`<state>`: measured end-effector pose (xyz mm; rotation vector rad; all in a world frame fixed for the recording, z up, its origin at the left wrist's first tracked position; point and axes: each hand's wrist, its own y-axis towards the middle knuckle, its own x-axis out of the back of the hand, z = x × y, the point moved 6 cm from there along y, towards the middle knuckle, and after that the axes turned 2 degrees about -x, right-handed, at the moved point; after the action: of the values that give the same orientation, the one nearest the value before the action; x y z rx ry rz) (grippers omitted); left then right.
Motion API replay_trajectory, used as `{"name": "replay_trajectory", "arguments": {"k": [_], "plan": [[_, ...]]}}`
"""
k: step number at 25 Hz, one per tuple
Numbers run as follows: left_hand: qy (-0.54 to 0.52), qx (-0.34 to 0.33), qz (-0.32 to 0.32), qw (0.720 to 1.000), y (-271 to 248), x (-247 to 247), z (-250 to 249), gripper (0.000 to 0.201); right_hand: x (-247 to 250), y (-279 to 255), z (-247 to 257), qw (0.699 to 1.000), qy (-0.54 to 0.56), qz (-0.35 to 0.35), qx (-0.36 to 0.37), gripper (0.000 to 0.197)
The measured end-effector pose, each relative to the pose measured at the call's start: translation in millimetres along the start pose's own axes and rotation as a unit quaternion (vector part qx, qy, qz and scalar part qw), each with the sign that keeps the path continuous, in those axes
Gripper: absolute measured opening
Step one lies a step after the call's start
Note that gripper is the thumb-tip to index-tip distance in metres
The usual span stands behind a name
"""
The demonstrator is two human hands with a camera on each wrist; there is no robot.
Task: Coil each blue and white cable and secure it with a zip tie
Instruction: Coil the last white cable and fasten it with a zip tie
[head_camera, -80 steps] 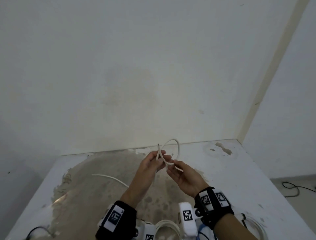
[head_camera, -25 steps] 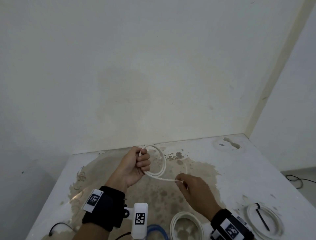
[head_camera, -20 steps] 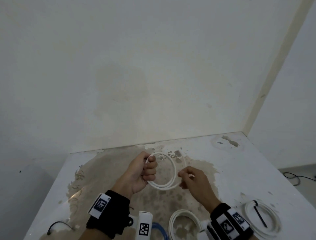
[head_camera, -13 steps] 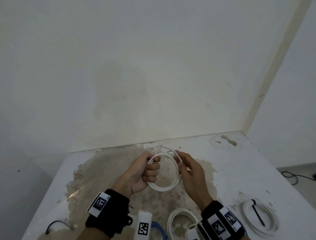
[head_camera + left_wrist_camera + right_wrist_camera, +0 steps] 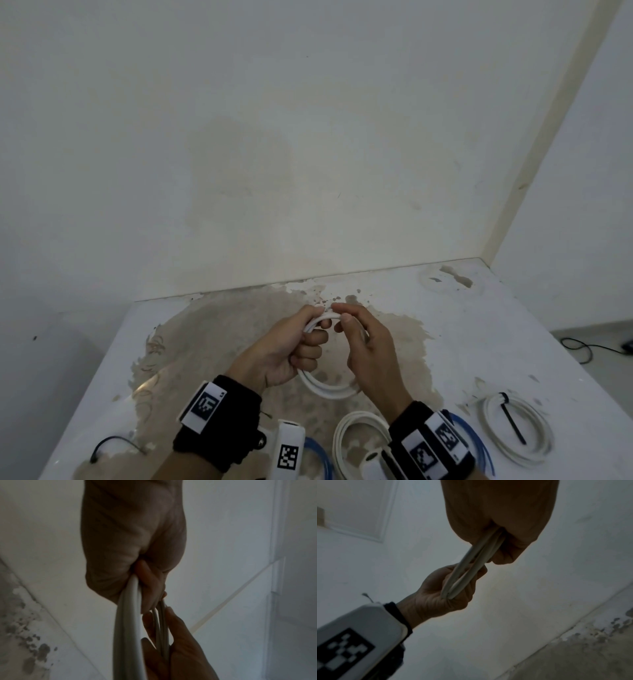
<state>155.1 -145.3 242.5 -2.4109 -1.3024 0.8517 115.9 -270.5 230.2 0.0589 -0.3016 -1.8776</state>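
White coil in the hands: white cable [image 5: 329, 388] wound into several loops, lifted above the stained table [image 5: 479, 342], near its middle, between both hands.
Far left, on the table: loose black zip tie [image 5: 109, 445], near the front edge, well apart from the hands.
Left hand [image 5: 286, 346]: fingers curled round the left side of the coil, thumb on top; strands bunched tight in the fist, seen emerging from it in the left wrist view [image 5: 130, 615].
Top of the coil: fingertips of both hands almost meeting over the strands.
Right hand [image 5: 368, 346]: thumb and fingers pinched on the right side of the coil; strands clamped against the palm in the right wrist view [image 5: 481, 550].
Front edge, between the wrists: blue cable [image 5: 322, 455] partly hidden by a wristband; just right of it a second white coil [image 5: 346, 435], lying flat, no tie discernible on it.
Far right, on the table: finished white coil [image 5: 517, 430], flat, bound by a black zip tie [image 5: 510, 418] crossing its upper side.
Right of the right wrist: more blue cable [image 5: 476, 442], touching the finished coil's left rim or just beside it; cannot tell which.
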Motion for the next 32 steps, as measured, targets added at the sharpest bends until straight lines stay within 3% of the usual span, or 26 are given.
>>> {"name": "replay_trajectory", "arguments": {"k": [6,9,12,14,15,18,22,26,32], "plan": [[0.104,0.031,0.035,0.993,-9.2,-4.8,-2.2,0.036,-0.9,-5.3,10.1,0.990,-0.079,0.091,0.071,0.028],[0.187,-0.028,-0.035,0.981,-7.3,-1.6,-7.8,0.033,-1.5,-5.5,4.6,0.996,-0.010,0.089,0.019,0.032],[0.339,-0.144,-0.163,0.915,-7.0,3.1,-21.2,0.020,-11.3,-12.3,-1.4,0.989,0.088,0.100,-0.058,0.035],[0.387,-0.205,-0.176,0.881,-7.7,-0.5,-25.8,0.012,-16.8,-14.8,-1.5,0.977,0.151,0.111,-0.100,0.034],[0.391,-0.219,-0.172,0.877,-7.8,-1.5,-26.6,0.012,-18.3,-15.0,0.2,0.973,0.166,0.114,-0.111,0.032],[0.372,-0.222,-0.178,0.883,-7.7,4.0,-24.1,0.014,-19.9,-13.2,1.3,0.976,0.156,0.105,-0.106,0.027],[0.335,-0.189,-0.178,0.906,-8.2,11.5,-20.8,0.015,-18.2,-11.9,3.1,0.997,0.020,0.074,0.000,0.023],[0.321,-0.137,-0.147,0.926,-11.6,20.6,-13.5,0.015,-23.0,-15.4,6.3,0.989,-0.088,0.085,0.079,0.024],[0.357,-0.119,-0.175,0.910,-20.3,42.5,-4.2,0.018,-44.7,-19.1,-2.8,0.975,-0.175,0.081,0.112,0.027]]}}
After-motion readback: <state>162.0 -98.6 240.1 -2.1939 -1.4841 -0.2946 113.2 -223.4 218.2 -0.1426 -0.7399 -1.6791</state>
